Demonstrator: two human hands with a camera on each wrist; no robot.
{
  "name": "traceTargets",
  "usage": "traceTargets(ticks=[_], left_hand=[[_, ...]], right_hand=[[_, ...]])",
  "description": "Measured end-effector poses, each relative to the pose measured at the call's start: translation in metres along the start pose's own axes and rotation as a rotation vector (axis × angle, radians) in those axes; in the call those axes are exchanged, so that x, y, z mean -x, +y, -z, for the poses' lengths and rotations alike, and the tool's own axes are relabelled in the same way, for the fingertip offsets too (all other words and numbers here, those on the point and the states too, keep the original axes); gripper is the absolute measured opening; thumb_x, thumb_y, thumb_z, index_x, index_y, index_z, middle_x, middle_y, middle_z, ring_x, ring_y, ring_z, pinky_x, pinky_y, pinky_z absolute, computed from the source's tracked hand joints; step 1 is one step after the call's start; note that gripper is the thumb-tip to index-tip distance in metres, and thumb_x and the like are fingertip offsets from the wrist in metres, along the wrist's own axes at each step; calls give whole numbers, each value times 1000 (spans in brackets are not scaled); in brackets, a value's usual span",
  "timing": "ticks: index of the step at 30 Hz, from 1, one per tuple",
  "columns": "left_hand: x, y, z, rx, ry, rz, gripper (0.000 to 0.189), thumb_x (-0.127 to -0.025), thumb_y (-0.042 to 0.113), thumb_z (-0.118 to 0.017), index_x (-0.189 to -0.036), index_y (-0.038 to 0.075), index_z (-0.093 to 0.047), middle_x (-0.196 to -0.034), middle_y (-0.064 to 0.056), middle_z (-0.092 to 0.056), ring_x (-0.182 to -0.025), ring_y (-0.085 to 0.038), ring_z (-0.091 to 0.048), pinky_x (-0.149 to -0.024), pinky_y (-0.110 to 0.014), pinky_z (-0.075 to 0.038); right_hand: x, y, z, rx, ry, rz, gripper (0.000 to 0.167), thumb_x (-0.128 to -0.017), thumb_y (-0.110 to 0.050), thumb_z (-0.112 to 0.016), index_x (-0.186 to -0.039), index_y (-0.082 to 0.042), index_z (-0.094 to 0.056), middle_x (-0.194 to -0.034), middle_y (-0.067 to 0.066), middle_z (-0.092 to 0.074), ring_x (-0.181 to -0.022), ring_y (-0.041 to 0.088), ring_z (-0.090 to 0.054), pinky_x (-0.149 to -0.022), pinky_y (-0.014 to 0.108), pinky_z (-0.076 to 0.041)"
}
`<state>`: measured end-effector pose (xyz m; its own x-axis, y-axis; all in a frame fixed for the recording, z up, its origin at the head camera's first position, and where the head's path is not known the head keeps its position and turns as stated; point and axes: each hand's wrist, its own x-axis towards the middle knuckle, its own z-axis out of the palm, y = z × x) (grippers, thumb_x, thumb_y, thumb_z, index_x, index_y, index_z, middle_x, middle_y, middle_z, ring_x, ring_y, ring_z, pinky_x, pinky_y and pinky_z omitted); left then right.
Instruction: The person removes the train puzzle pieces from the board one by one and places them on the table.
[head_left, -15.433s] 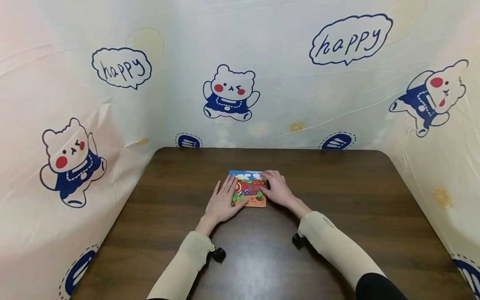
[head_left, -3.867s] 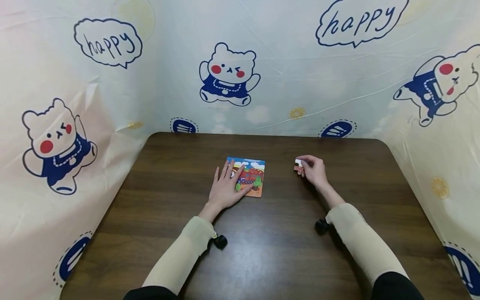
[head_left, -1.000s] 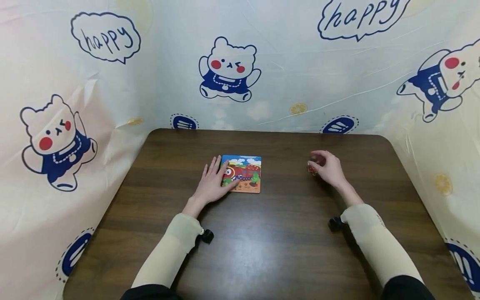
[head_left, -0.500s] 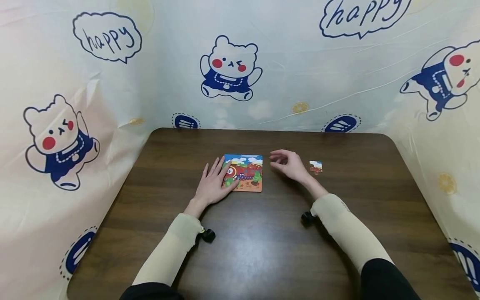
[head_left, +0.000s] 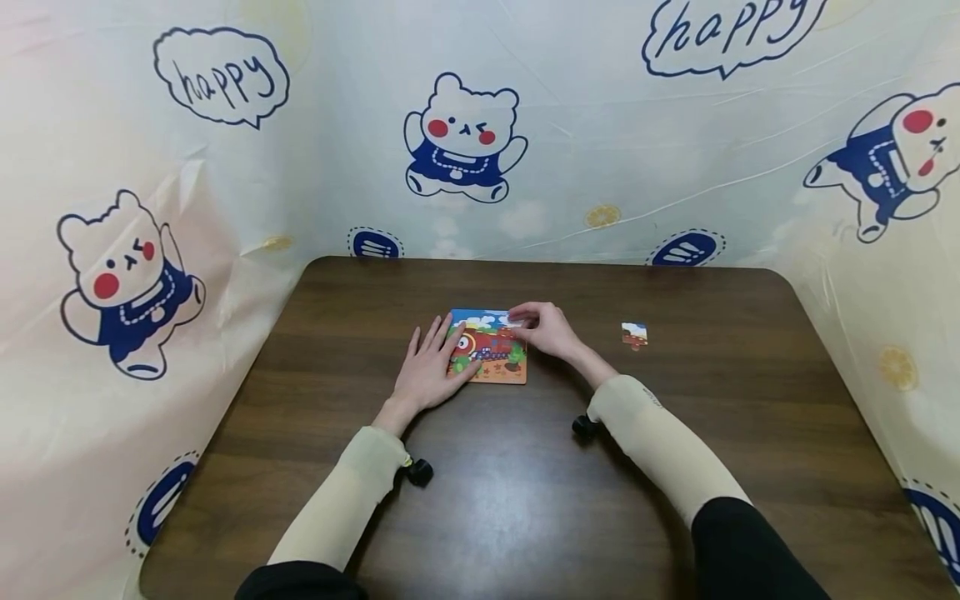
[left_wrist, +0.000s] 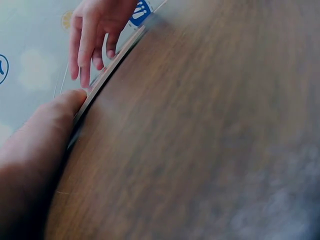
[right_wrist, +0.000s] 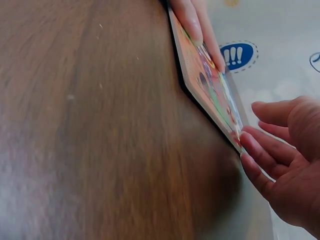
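Note:
A square picture puzzle (head_left: 501,372), showing a red train under a blue sky, lies flat on the brown table. My left hand (head_left: 427,375) rests on its left part with fingers spread, the thumb along the near edge. Over the upper right corner is my right hand (head_left: 548,330), fingers loosely bent. In the right wrist view the fingertips of that right hand (right_wrist: 290,155) are right at the edge of the puzzle (right_wrist: 212,92), with a gap between thumb and fingers and nothing pinched. One loose jigsaw piece (head_left: 634,334) lies on the table further right.
The wooden table (head_left: 495,500) has rounded far corners. A pale curtain (head_left: 570,125) printed with bears hangs behind it and along both sides. A small black camera (head_left: 419,472) sits at the left wrist, another black camera (head_left: 584,428) at the right.
My right hand, which held the jigsaw piece out to the right, has let go of it on the table and moved left to the puzzle's upper right corner. My left hand stays on the puzzle.

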<state>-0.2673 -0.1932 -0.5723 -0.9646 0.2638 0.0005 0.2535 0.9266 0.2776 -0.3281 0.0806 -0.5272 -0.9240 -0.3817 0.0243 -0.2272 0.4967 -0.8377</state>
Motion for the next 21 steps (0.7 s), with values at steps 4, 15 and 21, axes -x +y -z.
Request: traceTargets(ticks=[4, 15, 21], left_hand=[[1, 1, 1, 8, 6, 0, 95, -104, 81, -43, -178, 28, -19, -188, -2, -7, -176, -27, -5, -142, -60, -2], [0, 2, 0, 11, 14, 1, 94, -103, 81, -45, -178, 28, -22, -188, -2, -8, -176, -28, -7, -141, -61, -3], [1, 3, 0, 21, 11, 2, 95, -102, 81, -47, -178, 28, -23, -188, -2, -10, -176, -28, -8, -141, -62, -3]], right_hand=[[-3, -3, -5, 18, -10, -17, 33, -105, -14, -75, -136, -1, -75, -129, 19, -78, -97, 25, -66, -81, 27, -50], [-10, -14, -17, -32, -24, -141, 51, -102, -12, -79, -148, 3, -65, -140, 25, -72, -128, 37, -68, -110, 47, -57], [-12, -16, -26, 45, -31, -160, 52, -102, -16, -79, -150, -2, -65, -148, 22, -68, -140, 37, -63, -122, 54, -47]])
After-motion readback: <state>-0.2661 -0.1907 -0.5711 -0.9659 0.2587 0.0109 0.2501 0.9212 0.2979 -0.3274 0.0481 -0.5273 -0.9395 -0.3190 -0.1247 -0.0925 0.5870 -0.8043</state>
